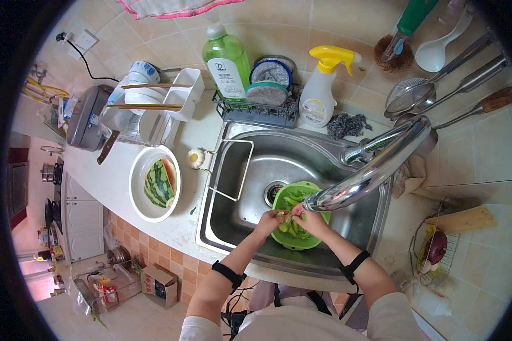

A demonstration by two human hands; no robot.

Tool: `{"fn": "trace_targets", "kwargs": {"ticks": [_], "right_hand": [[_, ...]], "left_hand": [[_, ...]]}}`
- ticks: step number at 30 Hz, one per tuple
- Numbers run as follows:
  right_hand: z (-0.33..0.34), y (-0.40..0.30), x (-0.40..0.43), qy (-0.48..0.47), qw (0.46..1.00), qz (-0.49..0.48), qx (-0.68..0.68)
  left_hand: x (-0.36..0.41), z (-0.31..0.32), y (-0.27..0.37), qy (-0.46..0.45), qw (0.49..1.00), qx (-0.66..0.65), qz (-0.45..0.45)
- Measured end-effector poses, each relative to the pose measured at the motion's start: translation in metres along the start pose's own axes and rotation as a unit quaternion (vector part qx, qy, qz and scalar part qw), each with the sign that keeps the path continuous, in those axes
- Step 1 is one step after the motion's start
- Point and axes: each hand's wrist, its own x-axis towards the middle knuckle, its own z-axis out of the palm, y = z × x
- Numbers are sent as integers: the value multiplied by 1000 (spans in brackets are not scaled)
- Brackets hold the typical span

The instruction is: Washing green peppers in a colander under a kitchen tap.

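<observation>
A green plastic basin (295, 246) stands in the stainless steel sink (256, 170), holding green leafy vegetables (298, 198) in what looks like water. Over its near left side my left hand (269, 223) pinches a pale green vegetable piece (285, 217) between thumb and fingers. My right hand (311, 222) meets it from the other side, its fingertips closed on the same piece. The curved chrome faucet (367, 179) reaches over the basin, its spout end just above my right hand. Part of the drain (274, 192) shows left of the basin.
A wire rack (239, 194) hangs inside the sink's left side. On the counter sit a white bowl (135, 194) with cut watermelon (158, 183), a knife (108, 147) and a dish rack (164, 128). Behind the sink are a detergent bottle (226, 64) and a spray bottle (318, 93).
</observation>
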Motion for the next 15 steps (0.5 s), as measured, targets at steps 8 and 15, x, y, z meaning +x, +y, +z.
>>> {"fn": "trace_targets", "kwargs": {"ticks": [8,15], "right_hand": [[-12,-22,4,40,992,59,108],[-18,-35,5,80,988,65,118]], "left_hand": [[3,10,5,37,998,-51,28],[8,12,0,78,992,-49,88]]}}
